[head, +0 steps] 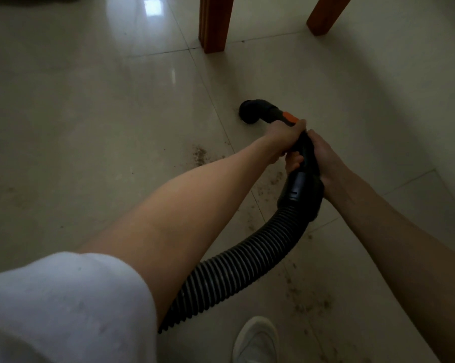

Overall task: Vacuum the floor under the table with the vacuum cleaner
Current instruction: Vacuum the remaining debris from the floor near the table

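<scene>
While gripping the vacuum handle [303, 153] with left hand [286, 134] ahead, right hand [323, 155] behind, both wrapped tight: nozzle [250, 112] resting on floor [90, 127] short of table legs [216, 22]. Judging best: sweeping slowly back over debris [200, 154].

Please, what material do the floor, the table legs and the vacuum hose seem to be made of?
Floor: glossy pale tile, probably ceramic; it shows grout lines and window glare. Table legs: apparently varnished reddish-brown wood. Hose: black ribbed flexible plastic, it seems.
</scene>
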